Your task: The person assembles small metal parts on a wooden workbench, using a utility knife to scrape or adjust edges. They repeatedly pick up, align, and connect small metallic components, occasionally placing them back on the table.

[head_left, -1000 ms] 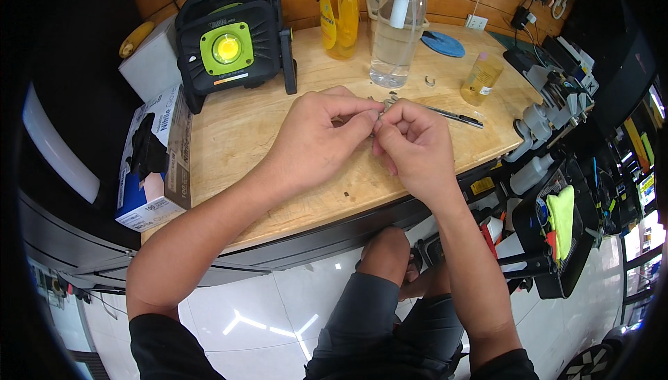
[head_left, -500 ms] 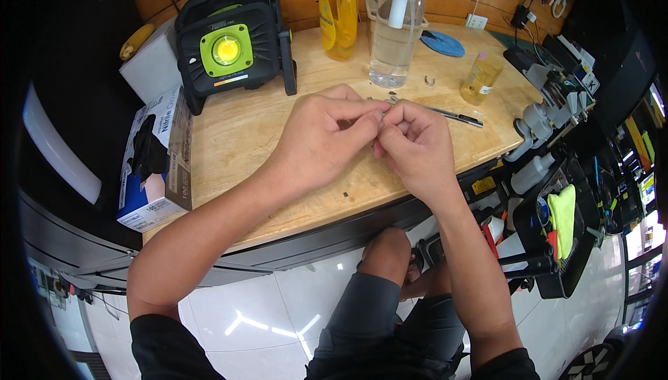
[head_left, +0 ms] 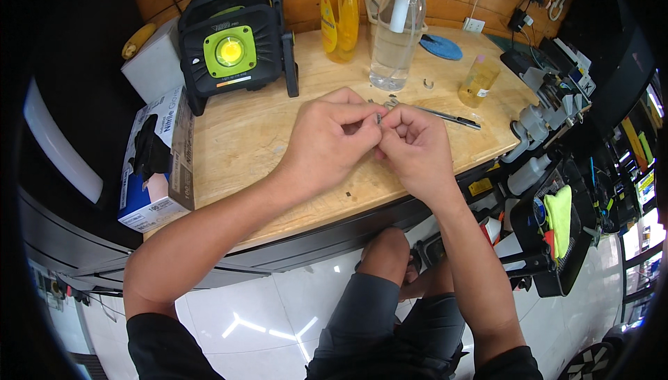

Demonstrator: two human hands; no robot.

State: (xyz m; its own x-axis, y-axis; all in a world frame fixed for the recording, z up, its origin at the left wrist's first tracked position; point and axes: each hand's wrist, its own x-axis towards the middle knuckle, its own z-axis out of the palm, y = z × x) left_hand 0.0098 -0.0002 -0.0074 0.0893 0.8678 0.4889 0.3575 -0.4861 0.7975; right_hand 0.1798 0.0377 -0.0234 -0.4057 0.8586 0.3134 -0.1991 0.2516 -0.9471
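Over the wooden worktop [head_left: 236, 147], the left hand [head_left: 327, 130] and right hand [head_left: 419, 145] met at the fingertips. A slim pen-like tool [head_left: 456, 118] lay unheld beyond, a C-shaped piece [head_left: 428, 86] farther off. Each grip pinched one tiny grey piece [head_left: 379, 118], mostly hidden between them; its handling looked unfinished, how much remained unclear.

Free tabletop [head_left: 236, 143] between glove box [head_left: 181, 161] and left hand [head_left: 328, 133]; work lamp [head_left: 233, 46] and clear bottle [head_left: 398, 39] obstruct rear.
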